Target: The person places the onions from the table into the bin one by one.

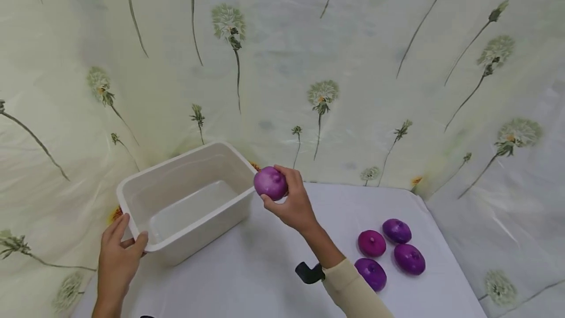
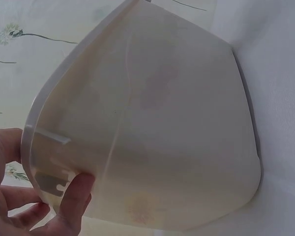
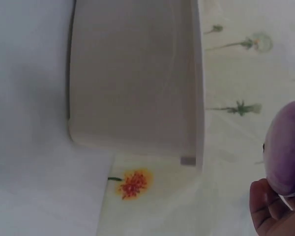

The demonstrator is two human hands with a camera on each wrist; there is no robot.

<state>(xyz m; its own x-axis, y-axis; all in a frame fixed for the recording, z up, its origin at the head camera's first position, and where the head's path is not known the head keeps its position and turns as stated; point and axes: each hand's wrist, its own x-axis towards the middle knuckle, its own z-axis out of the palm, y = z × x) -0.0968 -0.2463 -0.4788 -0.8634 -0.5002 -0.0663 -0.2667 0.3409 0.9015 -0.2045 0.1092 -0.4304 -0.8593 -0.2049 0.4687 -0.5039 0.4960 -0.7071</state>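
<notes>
1. Presently, head: right hand (image 1: 289, 202) curled round one purple onion (image 1: 268, 184) at the plastic tub's (image 1: 207, 234) three o'clock; four loose onions (image 1: 372, 243), hand's four o'clock; none visible inside, apparently early.
2. Left wrist: left hand (image 2: 19, 196) pinches the plastic tub, eight o'clock.
3. Right wrist: purple onion outside, four o'clock.

Purple onion (image 1: 270, 183), off-white tub (image 1: 214, 229), magenta onion (image 1: 372, 243), white surface (image 1: 265, 269), pale backdrop (image 1: 273, 63) patterned with green dandelions (image 1: 227, 19), cream sleeve (image 1: 355, 286)

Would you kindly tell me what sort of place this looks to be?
Probably a makeshift filming or practice corner indoors, though I cannot be certain: a flower-print curtain hangs close behind a table spread with white cloth, where a pale tub and purple onions are set out.
</notes>
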